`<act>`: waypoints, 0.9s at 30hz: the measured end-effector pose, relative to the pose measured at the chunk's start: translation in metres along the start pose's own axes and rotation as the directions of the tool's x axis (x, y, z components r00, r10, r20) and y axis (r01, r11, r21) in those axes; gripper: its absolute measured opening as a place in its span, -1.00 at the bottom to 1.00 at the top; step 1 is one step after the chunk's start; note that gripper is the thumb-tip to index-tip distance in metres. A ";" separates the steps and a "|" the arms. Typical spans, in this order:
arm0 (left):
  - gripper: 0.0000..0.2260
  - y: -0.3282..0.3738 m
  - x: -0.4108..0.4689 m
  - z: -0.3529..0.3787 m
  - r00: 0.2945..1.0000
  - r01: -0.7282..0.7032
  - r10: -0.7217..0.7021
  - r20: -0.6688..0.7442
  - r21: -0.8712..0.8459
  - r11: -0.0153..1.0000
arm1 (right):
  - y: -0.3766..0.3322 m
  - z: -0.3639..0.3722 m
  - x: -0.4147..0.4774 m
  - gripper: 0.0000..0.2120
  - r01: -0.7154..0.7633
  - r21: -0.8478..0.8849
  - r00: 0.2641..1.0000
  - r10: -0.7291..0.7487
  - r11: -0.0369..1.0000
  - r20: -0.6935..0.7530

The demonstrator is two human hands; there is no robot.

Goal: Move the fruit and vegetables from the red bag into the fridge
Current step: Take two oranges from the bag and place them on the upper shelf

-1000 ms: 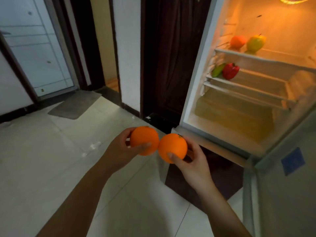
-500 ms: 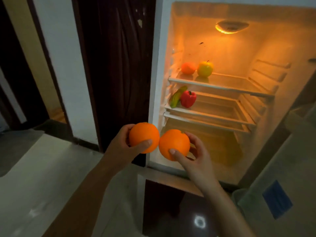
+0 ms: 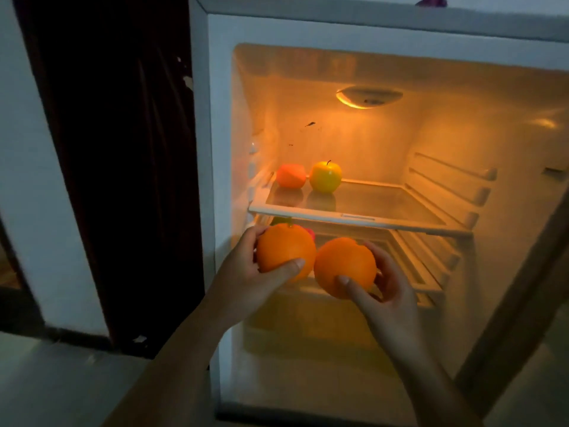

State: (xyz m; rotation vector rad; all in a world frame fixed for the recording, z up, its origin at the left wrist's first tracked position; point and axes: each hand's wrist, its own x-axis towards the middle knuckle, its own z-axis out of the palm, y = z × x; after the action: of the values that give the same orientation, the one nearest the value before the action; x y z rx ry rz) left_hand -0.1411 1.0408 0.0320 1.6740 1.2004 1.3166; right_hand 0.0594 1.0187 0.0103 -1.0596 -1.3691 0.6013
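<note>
I hold two oranges side by side, touching, in front of the open fridge (image 3: 215, 149). My left hand (image 3: 246, 278) grips the left orange (image 3: 284, 248); my right hand (image 3: 388, 297) grips the right orange (image 3: 345, 266). Both sit just below the front edge of the top glass shelf (image 3: 369, 218). On that shelf at the back left stand an orange-red fruit (image 3: 291, 176) and a yellow-green apple (image 3: 325, 177). A bit of red (image 3: 310, 232) and green (image 3: 278, 220) produce on the second shelf shows behind the left orange. The red bag is out of view.
The fridge lamp (image 3: 368, 97) glows at the top of the back wall. Shelf rails (image 3: 452, 180) line the right inner wall. A yellow-lit drawer (image 3: 308, 328) sits below the shelves. A dark curtain (image 3: 123, 149) hangs left of the fridge. The open door's edge (image 3: 523, 288) is at the right.
My view has come closer to the fridge and now faces it squarely. Both hands have risen with the oranges, from the bottom compartment's height to the second shelf's height.
</note>
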 end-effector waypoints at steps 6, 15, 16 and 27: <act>-0.46 0.016 0.077 0.006 0.994 -0.106 0.107 0.007 -0.090 0.990 | -0.012 -0.001 0.067 -0.34 0.077 -0.116 0.993 -0.086 0.990 -0.078; -0.46 0.026 0.162 0.010 0.985 -0.158 0.154 -0.083 -0.046 0.986 | -0.014 0.008 0.154 -0.38 0.110 -0.221 0.978 -0.146 0.969 -0.150; -0.44 0.026 0.166 0.012 0.983 -0.161 0.159 -0.092 -0.018 0.987 | -0.012 0.007 0.160 -0.38 0.113 -0.234 0.978 -0.150 0.966 -0.145; -0.35 -0.011 0.190 0.034 0.962 -0.083 0.132 -0.240 0.202 0.976 | 0.023 -0.008 0.212 -0.31 0.028 -0.236 0.984 -0.068 0.971 -0.162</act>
State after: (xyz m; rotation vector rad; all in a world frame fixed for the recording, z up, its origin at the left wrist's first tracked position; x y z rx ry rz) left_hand -0.0996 1.2238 0.0769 1.7658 1.4385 1.5613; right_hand 0.1065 1.2095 0.0937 -1.2324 -1.3337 0.3106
